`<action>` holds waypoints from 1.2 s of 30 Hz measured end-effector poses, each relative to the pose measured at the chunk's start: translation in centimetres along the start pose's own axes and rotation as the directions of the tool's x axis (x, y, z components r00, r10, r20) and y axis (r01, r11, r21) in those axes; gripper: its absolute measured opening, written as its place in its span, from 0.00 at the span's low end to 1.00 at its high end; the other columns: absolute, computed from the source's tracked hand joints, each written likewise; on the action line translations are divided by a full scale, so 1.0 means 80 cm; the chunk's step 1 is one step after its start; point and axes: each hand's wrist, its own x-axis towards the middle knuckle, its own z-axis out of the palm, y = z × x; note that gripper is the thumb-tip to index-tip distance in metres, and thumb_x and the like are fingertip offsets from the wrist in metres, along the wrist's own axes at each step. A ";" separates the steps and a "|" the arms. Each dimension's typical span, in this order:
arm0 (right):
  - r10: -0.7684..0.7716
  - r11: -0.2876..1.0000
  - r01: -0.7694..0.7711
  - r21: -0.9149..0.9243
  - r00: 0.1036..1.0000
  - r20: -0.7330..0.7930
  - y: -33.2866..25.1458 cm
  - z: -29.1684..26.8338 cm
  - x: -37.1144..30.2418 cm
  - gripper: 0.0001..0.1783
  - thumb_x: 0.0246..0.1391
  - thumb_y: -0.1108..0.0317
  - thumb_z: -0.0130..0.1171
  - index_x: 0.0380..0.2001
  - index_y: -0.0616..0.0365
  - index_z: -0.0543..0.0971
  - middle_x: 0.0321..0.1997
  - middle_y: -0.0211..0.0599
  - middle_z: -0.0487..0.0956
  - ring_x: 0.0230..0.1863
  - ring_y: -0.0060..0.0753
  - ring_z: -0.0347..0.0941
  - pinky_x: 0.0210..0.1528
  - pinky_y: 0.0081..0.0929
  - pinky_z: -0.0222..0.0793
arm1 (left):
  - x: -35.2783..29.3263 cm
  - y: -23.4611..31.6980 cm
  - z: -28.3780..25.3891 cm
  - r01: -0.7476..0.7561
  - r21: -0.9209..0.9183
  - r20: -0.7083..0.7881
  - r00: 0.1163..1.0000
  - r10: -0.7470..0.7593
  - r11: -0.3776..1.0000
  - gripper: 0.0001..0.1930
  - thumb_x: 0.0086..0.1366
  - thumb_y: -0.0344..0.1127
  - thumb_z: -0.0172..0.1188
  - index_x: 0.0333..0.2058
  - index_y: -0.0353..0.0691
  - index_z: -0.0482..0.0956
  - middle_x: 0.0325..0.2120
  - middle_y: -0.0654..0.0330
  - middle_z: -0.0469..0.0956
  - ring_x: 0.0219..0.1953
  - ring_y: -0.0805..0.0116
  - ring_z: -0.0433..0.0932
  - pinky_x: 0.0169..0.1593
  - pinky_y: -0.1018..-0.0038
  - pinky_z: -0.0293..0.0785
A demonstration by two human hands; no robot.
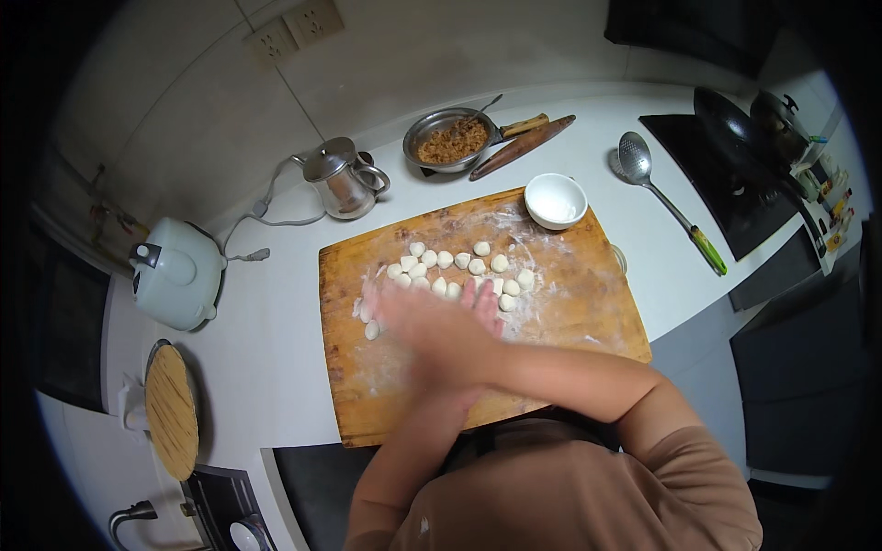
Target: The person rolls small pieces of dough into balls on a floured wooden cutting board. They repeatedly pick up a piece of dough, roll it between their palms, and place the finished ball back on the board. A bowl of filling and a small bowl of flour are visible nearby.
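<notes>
My forearms cross over a floured wooden board (588, 321), the right one on top. My right hand (413, 317) reaches to the left across the board, smeared by motion, near the left end of a cluster of small white dough pieces (446, 260). From beneath the right arm, the fingers of my left hand (484, 308) show stretched out among the dough pieces at the cluster's right side; its palm is hidden. A single dough piece (371, 330) lies just beside the right hand. Loose flour is scattered around the pieces.
A white bowl (556, 201) stands on the board's far right corner. Behind it are a pan of brown filling (450, 142) with a spoon, and a dark rolling pin (524, 147). A metal kettle (342, 179), a rice cooker (177, 274) and a slotted spoon (675, 208) rest on the counter.
</notes>
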 end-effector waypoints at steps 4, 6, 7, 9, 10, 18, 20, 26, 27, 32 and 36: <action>0.139 0.989 -0.139 0.047 0.990 0.011 0.039 -0.014 -0.016 0.50 0.42 0.68 0.62 0.70 0.57 0.52 0.71 0.51 0.56 0.72 0.53 0.52 0.70 0.45 0.48 | 0.011 0.011 0.055 0.013 0.316 -0.135 0.990 0.031 0.949 0.32 0.74 0.56 0.27 0.70 0.48 0.44 0.72 0.57 0.42 0.73 0.59 0.40 0.73 0.61 0.32; 0.240 0.928 -0.319 0.190 0.905 0.351 0.006 -0.015 -0.026 0.53 0.40 0.70 0.63 0.70 0.56 0.51 0.72 0.51 0.56 0.73 0.52 0.50 0.71 0.45 0.49 | 0.016 0.042 0.046 0.007 0.685 -0.100 0.991 0.084 0.729 0.36 0.71 0.64 0.25 0.70 0.49 0.46 0.71 0.58 0.44 0.73 0.59 0.41 0.73 0.61 0.31; 0.119 0.962 -0.175 0.212 0.959 0.256 0.001 -0.008 -0.026 0.51 0.43 0.67 0.62 0.70 0.56 0.51 0.72 0.50 0.55 0.73 0.53 0.50 0.72 0.45 0.48 | 0.018 0.037 0.043 0.008 0.679 -0.131 0.985 0.110 0.734 0.38 0.70 0.66 0.26 0.70 0.48 0.46 0.71 0.57 0.44 0.73 0.58 0.41 0.73 0.61 0.30; -0.118 0.968 0.101 0.232 0.991 0.062 0.002 0.013 -0.031 0.47 0.49 0.61 0.59 0.70 0.56 0.51 0.72 0.50 0.55 0.73 0.54 0.50 0.72 0.44 0.46 | 0.022 0.011 0.027 0.028 0.663 -0.221 0.962 0.159 0.748 0.42 0.67 0.70 0.27 0.70 0.45 0.46 0.71 0.55 0.44 0.73 0.55 0.42 0.72 0.60 0.30; -0.065 0.981 0.051 0.187 0.995 0.071 0.003 0.011 -0.020 0.45 0.50 0.62 0.59 0.70 0.57 0.52 0.73 0.50 0.54 0.73 0.53 0.49 0.72 0.43 0.46 | 0.013 0.005 0.020 0.016 0.385 -0.327 0.937 0.120 0.923 0.36 0.71 0.63 0.31 0.69 0.45 0.47 0.70 0.57 0.48 0.72 0.59 0.44 0.72 0.60 0.35; 0.400 0.914 -0.397 0.086 0.916 -0.014 0.092 -0.118 -0.032 0.34 0.60 0.58 0.51 0.68 0.54 0.58 0.72 0.50 0.55 0.74 0.48 0.48 0.72 0.42 0.48 | -0.030 0.044 0.047 0.127 0.672 -0.272 0.959 0.084 0.729 0.21 0.69 0.31 0.49 0.59 0.37 0.66 0.57 0.59 0.68 0.62 0.62 0.64 0.66 0.66 0.59; 0.444 0.895 -0.446 -0.012 0.889 0.111 0.116 -0.136 -0.067 0.36 0.60 0.56 0.53 0.68 0.54 0.58 0.72 0.51 0.55 0.74 0.50 0.48 0.72 0.44 0.48 | -0.035 0.066 0.046 0.193 0.863 -0.305 0.935 0.178 0.467 0.21 0.65 0.27 0.55 0.57 0.36 0.70 0.54 0.58 0.69 0.59 0.62 0.66 0.64 0.67 0.62; 0.399 0.896 -0.310 -0.317 0.875 0.272 0.096 -0.100 -0.097 0.45 0.53 0.46 0.61 0.68 0.51 0.57 0.74 0.49 0.51 0.74 0.57 0.44 0.73 0.48 0.45 | -0.037 0.098 0.056 0.006 0.708 -0.057 0.997 -0.048 -0.707 0.26 0.55 0.31 0.67 0.54 0.41 0.74 0.55 0.53 0.70 0.56 0.57 0.69 0.59 0.64 0.66; 0.365 0.909 -0.269 -0.320 0.883 0.295 0.099 -0.084 -0.097 0.46 0.52 0.45 0.62 0.69 0.50 0.57 0.74 0.48 0.51 0.74 0.58 0.43 0.73 0.48 0.45 | -0.033 0.093 0.054 -0.066 0.660 -0.005 0.996 -0.092 -0.748 0.28 0.54 0.32 0.68 0.55 0.41 0.73 0.56 0.53 0.68 0.58 0.55 0.67 0.61 0.61 0.63; 0.100 0.955 -0.015 -0.297 0.957 0.272 0.123 -0.036 -0.051 0.42 0.52 0.46 0.62 0.67 0.47 0.61 0.72 0.42 0.55 0.73 0.56 0.47 0.71 0.46 0.50 | -0.016 0.076 0.056 -0.280 0.423 0.135 0.960 -0.246 -0.862 0.38 0.49 0.38 0.72 0.60 0.44 0.67 0.62 0.52 0.62 0.65 0.51 0.59 0.68 0.53 0.51; 0.156 0.959 -0.121 -0.257 0.981 0.119 0.132 -0.048 -0.031 0.31 0.52 0.54 0.63 0.59 0.50 0.71 0.69 0.40 0.61 0.70 0.50 0.54 0.67 0.44 0.57 | -0.005 0.087 0.066 -0.184 0.348 0.175 0.976 -0.129 -0.919 0.38 0.46 0.39 0.74 0.58 0.43 0.69 0.61 0.52 0.64 0.64 0.51 0.60 0.69 0.50 0.47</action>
